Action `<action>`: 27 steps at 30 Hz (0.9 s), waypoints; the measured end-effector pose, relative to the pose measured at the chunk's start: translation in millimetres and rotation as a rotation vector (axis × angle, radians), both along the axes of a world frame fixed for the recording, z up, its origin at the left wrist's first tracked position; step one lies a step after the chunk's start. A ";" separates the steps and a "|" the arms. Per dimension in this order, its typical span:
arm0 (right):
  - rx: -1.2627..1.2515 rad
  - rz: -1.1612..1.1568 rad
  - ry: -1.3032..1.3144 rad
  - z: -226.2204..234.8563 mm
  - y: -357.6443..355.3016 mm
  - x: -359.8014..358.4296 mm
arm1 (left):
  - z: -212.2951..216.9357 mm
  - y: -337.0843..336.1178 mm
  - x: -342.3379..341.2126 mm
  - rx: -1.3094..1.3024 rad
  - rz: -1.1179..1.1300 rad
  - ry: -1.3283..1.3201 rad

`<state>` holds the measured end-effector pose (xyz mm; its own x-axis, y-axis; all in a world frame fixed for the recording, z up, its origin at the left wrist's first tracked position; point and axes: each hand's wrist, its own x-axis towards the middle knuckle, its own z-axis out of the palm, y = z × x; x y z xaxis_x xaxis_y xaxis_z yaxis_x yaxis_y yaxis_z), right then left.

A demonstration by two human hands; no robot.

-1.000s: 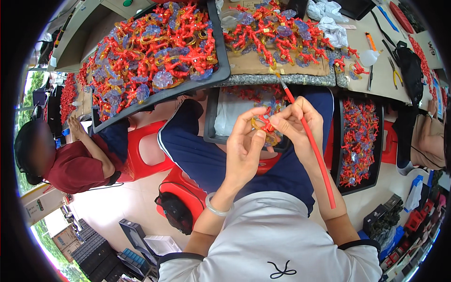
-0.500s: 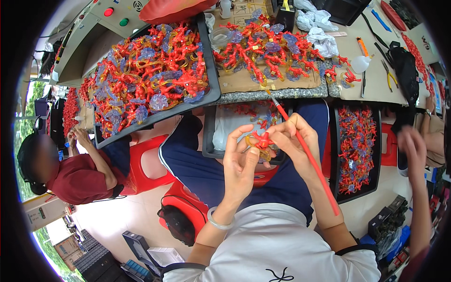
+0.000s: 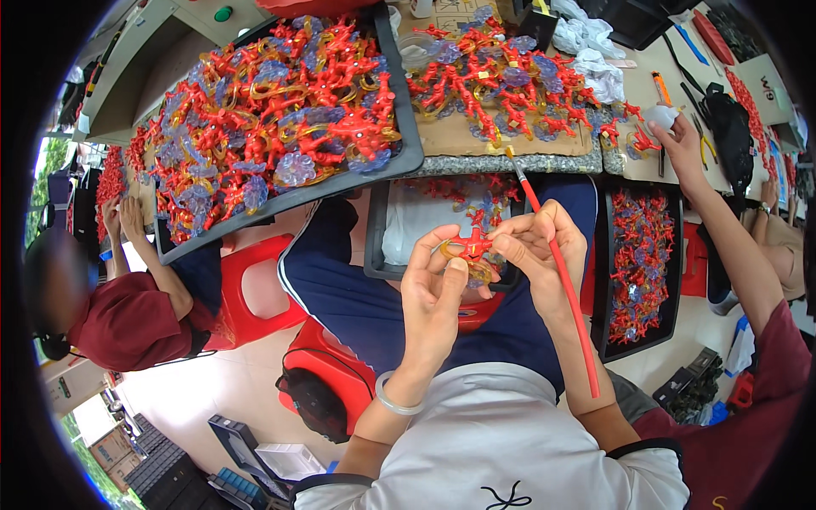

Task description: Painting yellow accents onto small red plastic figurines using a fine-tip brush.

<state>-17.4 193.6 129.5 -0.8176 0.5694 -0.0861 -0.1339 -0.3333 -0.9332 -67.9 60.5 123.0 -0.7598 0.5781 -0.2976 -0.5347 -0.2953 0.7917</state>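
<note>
Over my lap, my left hand [image 3: 435, 289] pinches a small red figurine [image 3: 476, 242] by its clear yellow parts, between thumb and fingers. My right hand [image 3: 544, 251] closes round a paintbrush [image 3: 567, 293] with a long red handle, its bristles pointing away toward the table edge. The thumb and fingertips of that same hand also touch the right side of the figurine. Part of the figurine's lower end is covered by my left fingers. Beyond my hands, a black tray [image 3: 374, 255] holds a white plastic sheet and more red figurines.
A large black tray [image 3: 411, 140] heaped with red, purple and yellow figurines overhangs the table at left. More figurines [image 3: 518, 85] lie on cardboard. Another filled tray [image 3: 602, 314] stands right. One co-worker [image 3: 127, 314] sits left; another's hand [image 3: 680, 144] touches a white bottle [image 3: 659, 116].
The figurine has turned more upright in my fingers. At the right, a co-worker's arm has reached forward to the white bottle. The view has shifted slightly.
</note>
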 end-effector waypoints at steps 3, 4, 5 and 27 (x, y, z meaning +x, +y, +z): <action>-0.001 0.029 0.005 -3.6 -3.5 -4.1 | 4.8 -4.6 -4.3 -0.013 0.028 0.020; 0.004 0.033 0.001 -5.4 -5.7 -5.6 | 5.0 -7.4 -6.2 -0.008 0.032 0.016; 0.029 0.043 0.022 -7.4 -7.8 -7.1 | 4.8 -11.2 -8.6 0.025 0.015 -0.034; -0.128 0.379 -0.252 -10.6 -14.0 -27.8 | 1.8 -44.9 -17.8 -0.454 -0.282 0.425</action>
